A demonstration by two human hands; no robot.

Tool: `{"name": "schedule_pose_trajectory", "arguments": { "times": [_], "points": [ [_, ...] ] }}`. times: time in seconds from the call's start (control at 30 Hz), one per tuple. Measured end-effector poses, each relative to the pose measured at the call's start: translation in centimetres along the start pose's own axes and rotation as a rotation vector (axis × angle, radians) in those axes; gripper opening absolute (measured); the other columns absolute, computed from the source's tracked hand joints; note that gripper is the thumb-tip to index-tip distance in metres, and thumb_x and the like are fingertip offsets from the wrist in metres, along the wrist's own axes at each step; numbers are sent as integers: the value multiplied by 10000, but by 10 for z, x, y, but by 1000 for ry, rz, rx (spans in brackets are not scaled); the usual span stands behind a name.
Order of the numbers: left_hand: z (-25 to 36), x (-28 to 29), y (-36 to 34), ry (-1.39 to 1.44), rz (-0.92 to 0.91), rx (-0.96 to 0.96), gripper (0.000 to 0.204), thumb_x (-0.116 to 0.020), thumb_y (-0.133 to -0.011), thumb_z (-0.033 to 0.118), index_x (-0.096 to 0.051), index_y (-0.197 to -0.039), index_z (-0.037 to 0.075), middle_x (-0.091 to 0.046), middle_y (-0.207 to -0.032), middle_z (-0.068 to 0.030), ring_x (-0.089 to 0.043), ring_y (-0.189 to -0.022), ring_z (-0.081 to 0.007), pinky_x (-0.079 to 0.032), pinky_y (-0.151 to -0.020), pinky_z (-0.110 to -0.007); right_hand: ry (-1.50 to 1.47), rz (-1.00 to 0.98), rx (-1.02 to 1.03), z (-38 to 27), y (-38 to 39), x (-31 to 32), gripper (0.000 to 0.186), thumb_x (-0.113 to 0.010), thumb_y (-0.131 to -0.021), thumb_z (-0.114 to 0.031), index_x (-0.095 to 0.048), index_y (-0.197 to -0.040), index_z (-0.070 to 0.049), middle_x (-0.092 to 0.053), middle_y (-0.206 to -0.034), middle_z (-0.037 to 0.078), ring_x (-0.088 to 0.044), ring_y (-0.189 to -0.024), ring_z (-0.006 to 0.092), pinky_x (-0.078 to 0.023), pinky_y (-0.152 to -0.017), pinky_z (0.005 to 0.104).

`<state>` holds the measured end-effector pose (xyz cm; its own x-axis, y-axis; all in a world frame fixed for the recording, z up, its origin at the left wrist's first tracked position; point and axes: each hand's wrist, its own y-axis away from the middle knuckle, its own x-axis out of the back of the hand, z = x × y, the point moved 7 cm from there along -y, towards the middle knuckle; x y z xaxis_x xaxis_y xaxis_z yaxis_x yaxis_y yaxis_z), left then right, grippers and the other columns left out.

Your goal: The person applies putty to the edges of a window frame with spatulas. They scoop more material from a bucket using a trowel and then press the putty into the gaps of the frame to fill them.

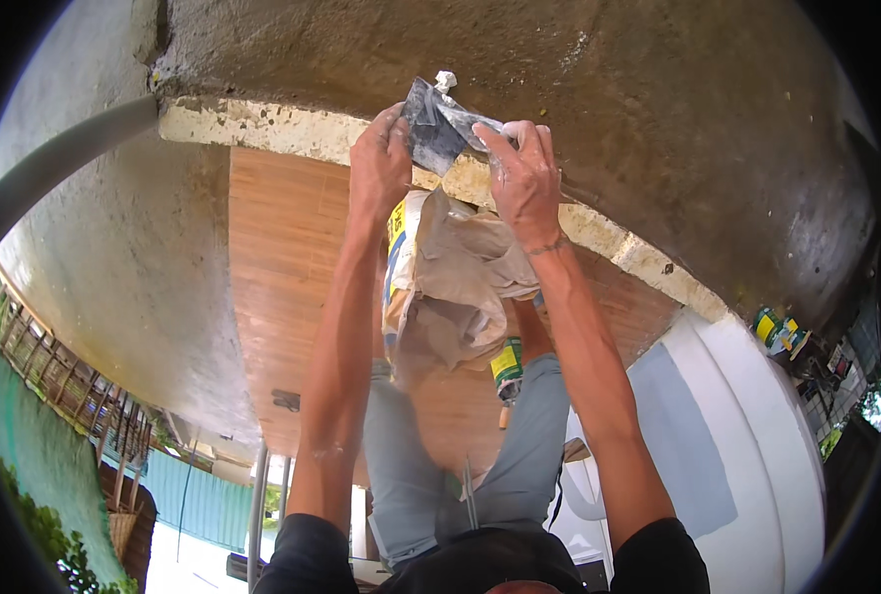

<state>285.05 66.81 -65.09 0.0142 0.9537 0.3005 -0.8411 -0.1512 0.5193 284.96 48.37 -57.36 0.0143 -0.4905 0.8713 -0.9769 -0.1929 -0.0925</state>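
At the far left, I saw a thick grey pipe [74, 158] curving up toward one end of a pale, rough-edged masonry strip [262, 127]. Past it lay a brown wood-look tiled floor [287, 257]. Next came the person's left hand [382, 163], its fingers drawn in and gripping the left edge of a dark grey, flat sheet [428, 134] smeared with white dust. The sheet was held up over the strip, between the two hands. A small white crumbly lump [446, 81] showed just beyond it. Nearer the person's body, between the forearms, was a pale brown paper sack [450, 297] with a crumpled, gaping mouth and a yellow-and-blue side. A narrower, whitish-coated flat piece [470, 121] crossed the sheet's right side, pinched in the curled fingers of the right hand [526, 183]. Beside the sack, near the legs, was a green-and-yellow cylindrical container [507, 361]. Farther right rose a white-and-grey painted wall [698, 426], and beyond it sat some yellow-and-green packages [779, 331].
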Motion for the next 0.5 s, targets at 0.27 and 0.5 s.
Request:
{"name": "schedule_pose_trajectory", "arguments": {
  "times": [0.27, 0.5],
  "points": [
    [-42, 36, 24, -88, 65, 47, 325, -501, -999, 144, -632, -1243, -27, -687, -1148, -236, -669, -1054, -309, -499, -923, -371, -73, -57, -310, 79, -35, -87, 198, -660, -874, -112, -719, -1055, -58, -637, -987, 158, -603, -971, 367, -515, -824, 460],
    [-133, 82, 98, 222, 97, 327, 335, -489, -1034, 157, -614, -1285, -26, -624, -842, -27, -564, -688, -94, -497, -614, -263, -299, -306, -681, 176, -29, -170, 359, -719, -841, -269, -708, -1120, -43, -701, -1069, 243, -667, -1021, 392, -506, -909, 431]
  ]
}}
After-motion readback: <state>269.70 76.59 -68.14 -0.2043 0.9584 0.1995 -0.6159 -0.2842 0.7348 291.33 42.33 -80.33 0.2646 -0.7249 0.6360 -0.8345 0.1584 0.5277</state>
